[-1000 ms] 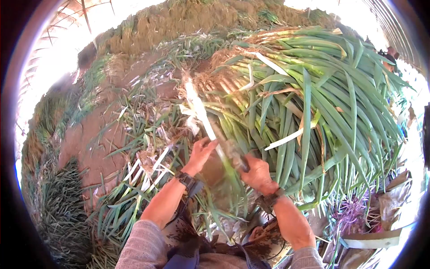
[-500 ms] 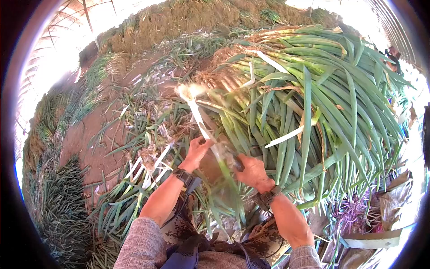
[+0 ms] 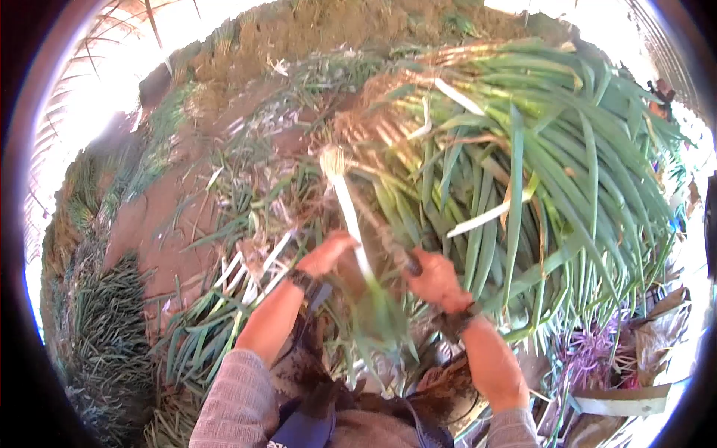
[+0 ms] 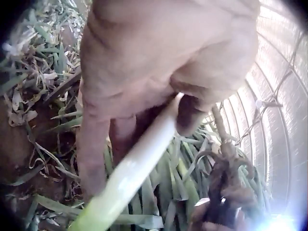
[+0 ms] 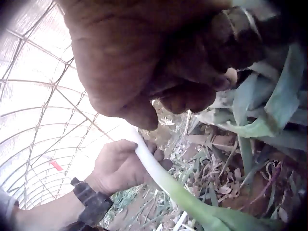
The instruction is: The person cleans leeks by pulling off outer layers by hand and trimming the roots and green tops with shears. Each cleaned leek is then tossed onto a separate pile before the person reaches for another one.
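Note:
My left hand (image 3: 326, 255) pinches the white stem of a long green onion (image 3: 349, 211) between thumb and fingers. Its root end points up and away from me, and its green leaves hang down toward my legs, blurred. Just right of the stem, my right hand (image 3: 438, 282) grips the dark handle of a rod-shaped tool (image 3: 393, 245). The slim brown rod slants up and left alongside the onion. In the left wrist view, cord-like strands (image 4: 230, 166) show round the tool above the right hand. The right wrist view shows the onion bending past my left hand (image 5: 126, 166).
A big heap of untrimmed green onions (image 3: 538, 172) lies at the right, roots toward the middle. Peeled onions (image 3: 261, 261) and leaf scraps lie at the left. Further bundles (image 3: 104, 313) line the left edge. A pale board (image 3: 624, 400) sits at the lower right.
The bright blur around the onion's root end has cleared, and the roots now show plainly. Both hands keep their holds, with the right hand shifted slightly right. The head view has tilted a little.

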`<state>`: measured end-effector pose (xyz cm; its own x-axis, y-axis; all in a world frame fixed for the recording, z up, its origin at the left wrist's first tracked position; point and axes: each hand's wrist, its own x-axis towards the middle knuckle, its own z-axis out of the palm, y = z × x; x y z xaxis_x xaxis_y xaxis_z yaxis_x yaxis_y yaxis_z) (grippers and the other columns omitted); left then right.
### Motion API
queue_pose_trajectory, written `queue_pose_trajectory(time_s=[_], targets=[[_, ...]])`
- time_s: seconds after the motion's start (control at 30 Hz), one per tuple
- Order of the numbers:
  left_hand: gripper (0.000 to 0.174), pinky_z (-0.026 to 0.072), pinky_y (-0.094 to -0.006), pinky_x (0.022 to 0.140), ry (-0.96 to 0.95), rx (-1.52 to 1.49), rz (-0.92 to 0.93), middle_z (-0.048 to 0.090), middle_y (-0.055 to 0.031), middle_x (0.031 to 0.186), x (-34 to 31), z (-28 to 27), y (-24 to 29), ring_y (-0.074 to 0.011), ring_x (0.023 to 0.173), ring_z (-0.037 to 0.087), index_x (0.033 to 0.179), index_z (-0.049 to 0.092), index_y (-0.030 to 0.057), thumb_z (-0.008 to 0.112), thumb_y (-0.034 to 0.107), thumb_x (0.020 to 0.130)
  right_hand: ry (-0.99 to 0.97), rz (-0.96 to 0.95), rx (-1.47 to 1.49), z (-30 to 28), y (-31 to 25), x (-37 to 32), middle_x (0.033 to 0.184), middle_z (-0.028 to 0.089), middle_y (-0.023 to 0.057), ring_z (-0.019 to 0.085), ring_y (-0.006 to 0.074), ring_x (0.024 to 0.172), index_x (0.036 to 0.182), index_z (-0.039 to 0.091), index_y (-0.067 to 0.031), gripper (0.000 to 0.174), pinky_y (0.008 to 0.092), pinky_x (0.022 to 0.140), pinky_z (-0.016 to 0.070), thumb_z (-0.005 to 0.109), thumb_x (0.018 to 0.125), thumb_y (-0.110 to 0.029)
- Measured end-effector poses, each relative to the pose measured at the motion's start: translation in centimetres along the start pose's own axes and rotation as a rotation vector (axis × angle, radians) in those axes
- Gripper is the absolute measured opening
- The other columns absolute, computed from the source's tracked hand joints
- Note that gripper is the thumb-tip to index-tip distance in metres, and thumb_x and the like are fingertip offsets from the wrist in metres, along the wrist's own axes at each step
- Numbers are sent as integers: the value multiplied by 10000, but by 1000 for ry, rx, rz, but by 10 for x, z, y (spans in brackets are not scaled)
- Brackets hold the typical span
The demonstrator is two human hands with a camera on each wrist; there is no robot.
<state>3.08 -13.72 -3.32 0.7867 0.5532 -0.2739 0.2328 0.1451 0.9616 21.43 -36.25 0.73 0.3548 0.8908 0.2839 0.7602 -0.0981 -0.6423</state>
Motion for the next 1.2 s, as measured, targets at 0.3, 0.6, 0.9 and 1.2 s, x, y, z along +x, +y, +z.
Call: queue_pose_trajectory(time_s=[0.3, 0.6, 0.9, 1.2], targets=[[298, 552, -347, 728, 779, 53, 408, 707, -106, 851, -37, -96, 136, -204, 776, 685, 992, 617, 42, 525, 325, 999, -407, 43, -73, -26, 6, -42, 987, 691, 201, 651, 402, 940, 1095, 695, -104, 393, 464, 838, 516, 715, 776, -334], [396, 495, -441, 739, 1117, 1213, 472, 680, -138, 895, -192, -221, 244, -292, 831, 662, 1140, 590, 17, 532, 379, 990, -403, 124, -28, -40, 13, -53, 955, 690, 207, 647, 410, 918, 1036, 687, -60, 386, 455, 813, 512, 729, 768, -335], [383, 484, -379, 605, 720, 674, 12, 634, -64, 693, -128, -235, 44, -162, 651, 604, 894, 670, -32, 623, 349, 910, -227, 367, 12, -86, 28, -50, 817, 669, 187, 652, 290, 785, 985, 654, 48, 415, 411, 718, 506, 714, 801, -320], [402, 515, -358, 713, 258, 430, 152, 693, -126, 830, 48, -46, 63, -211, 750, 661, 1050, 663, -80, 635, 301, 925, -452, 607, -30, -189, 0, -63, 678, 573, 42, 526, 146, 640, 927, 658, 18, 344, 343, 597, 433, 716, 833, -308]])
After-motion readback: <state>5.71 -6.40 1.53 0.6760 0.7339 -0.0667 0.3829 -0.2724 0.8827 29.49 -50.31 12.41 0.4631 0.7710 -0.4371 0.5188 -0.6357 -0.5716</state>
